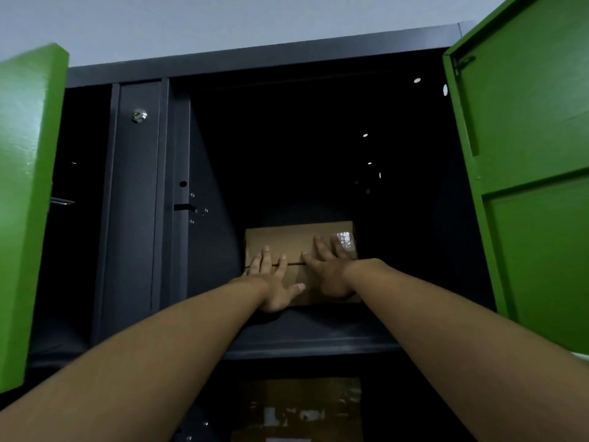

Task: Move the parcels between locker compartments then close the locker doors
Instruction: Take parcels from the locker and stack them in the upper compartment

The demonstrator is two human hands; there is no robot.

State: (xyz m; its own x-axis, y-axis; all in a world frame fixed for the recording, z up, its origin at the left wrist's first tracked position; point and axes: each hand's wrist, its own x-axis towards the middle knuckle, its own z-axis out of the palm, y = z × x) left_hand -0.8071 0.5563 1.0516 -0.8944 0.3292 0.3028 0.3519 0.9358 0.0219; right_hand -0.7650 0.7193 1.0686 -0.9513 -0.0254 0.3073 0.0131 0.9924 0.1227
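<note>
A brown cardboard parcel (287, 240) lies on the shelf (318, 333) of the upper right locker compartment, a shiny strip of tape at its far right corner. My left hand (275, 282) rests flat on the parcel's near left part, fingers spread. My right hand (328, 269) lies flat on its right part, fingers pointing into the locker. Neither hand wraps around the box. A second taped parcel (299, 409) sits in the dim compartment below. The right green door (526, 154) and the left green door (28, 202) both stand open.
The locker body is dark grey, with a vertical divider (137, 202) carrying a silver lock (139, 115) between the two upper compartments. The left compartment is dark and its contents cannot be made out. A pale wall shows above the locker.
</note>
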